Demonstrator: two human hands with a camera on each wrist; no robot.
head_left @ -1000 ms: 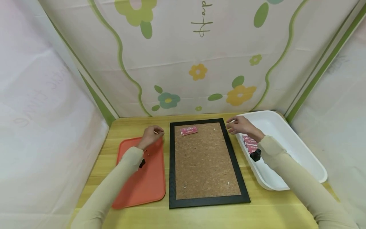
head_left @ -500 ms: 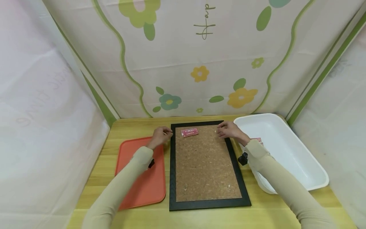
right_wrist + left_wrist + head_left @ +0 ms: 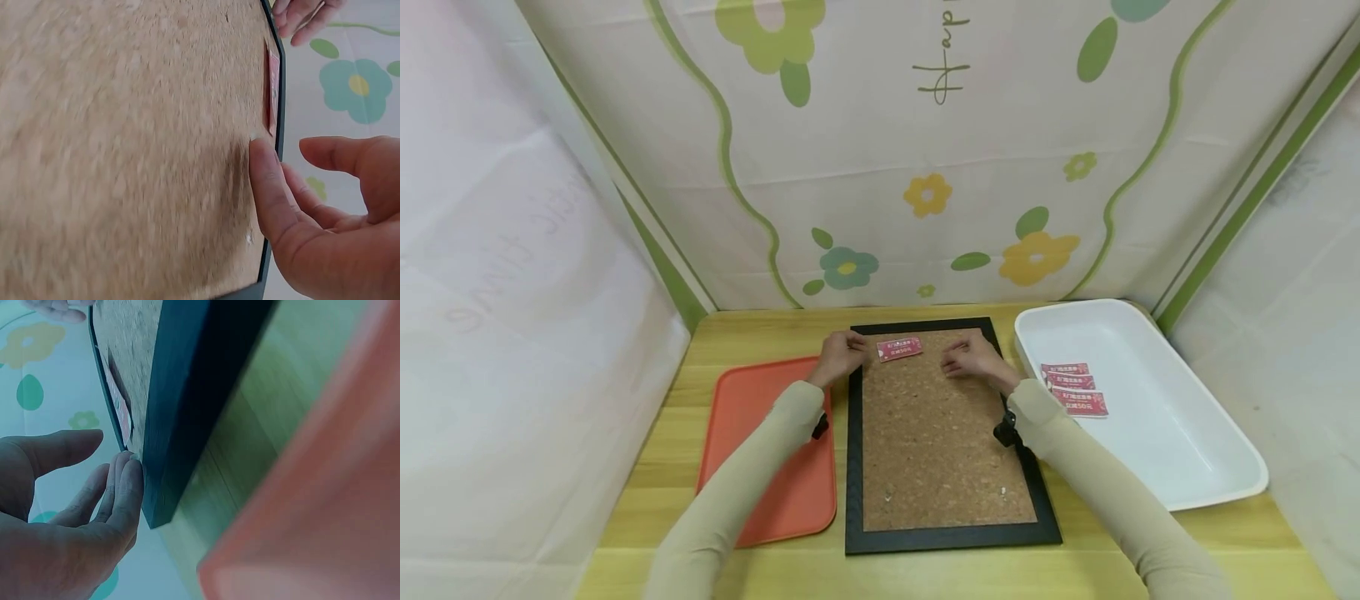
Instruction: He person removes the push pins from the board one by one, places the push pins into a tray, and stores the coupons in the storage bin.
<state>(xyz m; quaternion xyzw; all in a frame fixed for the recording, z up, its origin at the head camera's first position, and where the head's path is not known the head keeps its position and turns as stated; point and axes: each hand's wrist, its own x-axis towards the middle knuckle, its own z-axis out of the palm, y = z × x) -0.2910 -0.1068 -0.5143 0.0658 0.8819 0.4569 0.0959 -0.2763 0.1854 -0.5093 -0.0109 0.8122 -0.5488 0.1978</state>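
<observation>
A cork board (image 3: 947, 433) in a black frame lies flat on the wooden table. One red card (image 3: 899, 348) lies near the board's far edge. My left hand (image 3: 848, 345) is at the frame's far left corner, just left of the card. In the left wrist view its fingertips (image 3: 128, 465) touch the black frame (image 3: 187, 412), with the thumb held apart and nothing in the hand. My right hand (image 3: 964, 361) rests on the cork to the right of the card. In the right wrist view its forefinger (image 3: 262, 169) touches the cork (image 3: 125, 150), and the thumb stands apart.
An orange tray (image 3: 775, 483) lies left of the board under my left forearm. A white tub (image 3: 1180, 450) on the right holds three red cards (image 3: 1075, 388). Two small pale bits (image 3: 889, 495) sit on the cork near its front edge. Flowered cloth walls enclose the table.
My right hand has moved left from the white tub's rim onto the cork beside the card. My left hand has shifted right from the orange tray to the frame's corner.
</observation>
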